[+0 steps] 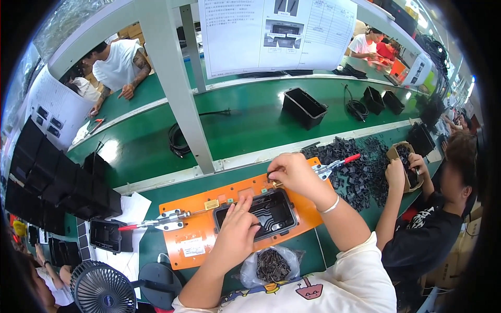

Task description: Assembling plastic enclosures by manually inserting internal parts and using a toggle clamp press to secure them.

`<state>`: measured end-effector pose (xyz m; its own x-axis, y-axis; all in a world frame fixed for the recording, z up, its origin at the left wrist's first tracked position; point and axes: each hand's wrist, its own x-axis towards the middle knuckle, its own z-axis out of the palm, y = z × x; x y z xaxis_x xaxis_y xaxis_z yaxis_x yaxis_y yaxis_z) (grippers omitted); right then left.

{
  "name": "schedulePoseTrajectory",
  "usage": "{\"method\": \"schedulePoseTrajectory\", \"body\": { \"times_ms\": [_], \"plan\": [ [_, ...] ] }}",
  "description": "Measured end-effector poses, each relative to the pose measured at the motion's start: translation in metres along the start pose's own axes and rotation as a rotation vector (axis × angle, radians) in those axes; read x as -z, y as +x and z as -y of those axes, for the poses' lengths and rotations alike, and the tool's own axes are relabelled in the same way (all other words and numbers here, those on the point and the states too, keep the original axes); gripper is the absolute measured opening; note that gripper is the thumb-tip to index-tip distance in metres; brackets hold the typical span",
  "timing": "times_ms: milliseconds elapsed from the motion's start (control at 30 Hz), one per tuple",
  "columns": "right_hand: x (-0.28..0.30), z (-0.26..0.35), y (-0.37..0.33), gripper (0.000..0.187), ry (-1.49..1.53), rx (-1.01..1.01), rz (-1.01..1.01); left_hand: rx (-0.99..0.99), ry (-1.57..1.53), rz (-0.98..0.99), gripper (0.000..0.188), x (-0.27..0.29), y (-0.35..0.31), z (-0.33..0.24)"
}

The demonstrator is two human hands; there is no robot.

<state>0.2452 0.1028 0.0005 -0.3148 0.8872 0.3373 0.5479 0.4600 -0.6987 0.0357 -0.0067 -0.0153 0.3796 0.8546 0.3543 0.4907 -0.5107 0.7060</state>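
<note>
An orange fixture plate (180, 229) lies on the green bench in front of me, with a black rectangular plastic box (276, 211) set in its middle, open side up. My left hand (236, 229) reaches over the box's left part, fingers stretched out and holding nothing I can see; its fingertips are by the far wall. At the far right corner of the box, my right hand (296, 175) pinches a small black piece (272, 178), mostly hidden by the fingers. Toggle clamps with red handles sit at the plate's left (170, 219) and right (334, 166) ends.
A bag of small metal parts (272, 265) lies close to me. Right of the plate spreads a heap of small black parts (360, 169), beside a co-worker holding a carton (415, 180). Stacked black boxes (57, 172) and a fan (103, 288) stand left. A white post (182, 88) rises behind the plate.
</note>
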Motion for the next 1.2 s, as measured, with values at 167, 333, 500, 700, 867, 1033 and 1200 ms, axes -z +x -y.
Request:
{"method": "schedulePoseTrajectory", "body": {
  "times_ms": [167, 333, 500, 700, 867, 1033, 1200],
  "plan": [
    [-0.007, 0.004, 0.01, 0.01, -0.02, -0.078, 0.187, 0.019, 0.006, 0.02, 0.015, 0.001, -0.002, 0.003],
    [-0.003, -0.001, 0.014, 0.012, -0.062, -0.14, 0.275, 0.006, 0.018, 0.022, 0.015, 0.001, -0.001, 0.003],
    [-0.005, -0.005, 0.016, 0.012, -0.013, -0.199, 0.36, 0.0, 0.026, 0.023, 0.015, 0.0, -0.002, 0.004],
    [-0.003, 0.0, 0.015, 0.015, -0.064, -0.208, 0.421, 0.012, -0.008, 0.023, 0.014, 0.0, -0.001, 0.004],
    [-0.008, 0.009, -0.004, 0.033, -0.163, -0.115, 0.099, 0.036, -0.107, -0.003, 0.013, 0.006, 0.0, 0.006],
    [-0.02, 0.04, -0.05, 0.029, -0.3, 0.194, -0.081, 0.122, -0.193, -0.306, 0.01, 0.034, 0.001, 0.014],
    [-0.036, 0.053, -0.104, 0.023, -0.19, 0.395, 0.111, 0.078, 0.044, -0.263, 0.011, 0.063, 0.036, 0.025]
  ]
}}
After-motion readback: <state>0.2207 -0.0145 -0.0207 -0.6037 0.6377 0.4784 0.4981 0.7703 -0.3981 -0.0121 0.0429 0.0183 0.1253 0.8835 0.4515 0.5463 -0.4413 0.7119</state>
